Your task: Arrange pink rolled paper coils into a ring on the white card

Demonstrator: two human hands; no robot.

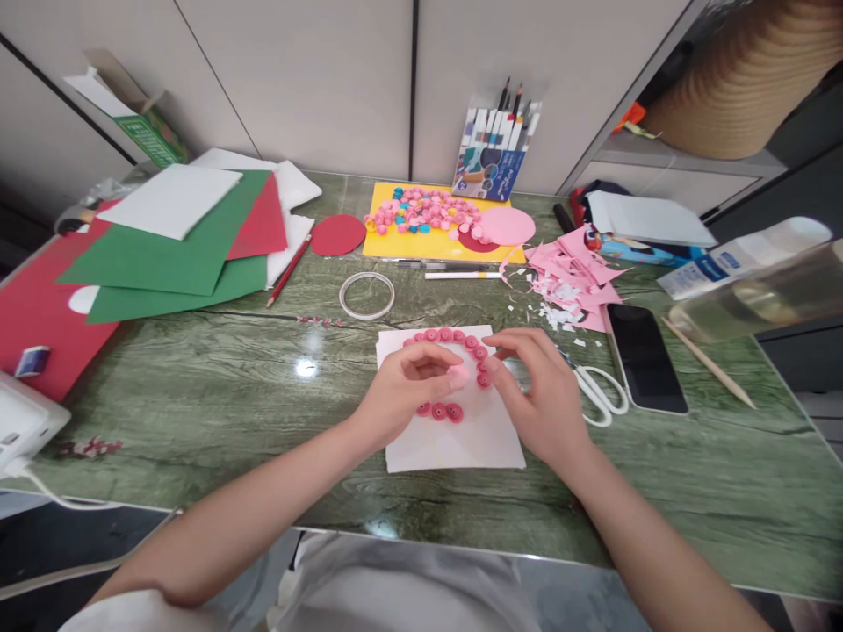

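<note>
A white paper sheet (461, 443) lies on the green marbled table (217, 395) with a ring of small pink paper coils (454, 335) stuck on it. My left hand (405, 391) rests on the sheet, its fingers pinched round a pale pink coil (457, 376). My right hand (543, 391) is beside it with curled fingers, its fingertips touching the coils on the ring's right side. Whether the right hand holds anything is hidden.
White-handled scissors (599, 391) and a black phone (645, 355) lie right of my hands. Pink scraps (572, 276), a tape ring (366, 294), a yellow sheet with loose coils (428, 215), a marker box (493, 149) and green and red papers (171, 246) sit further back.
</note>
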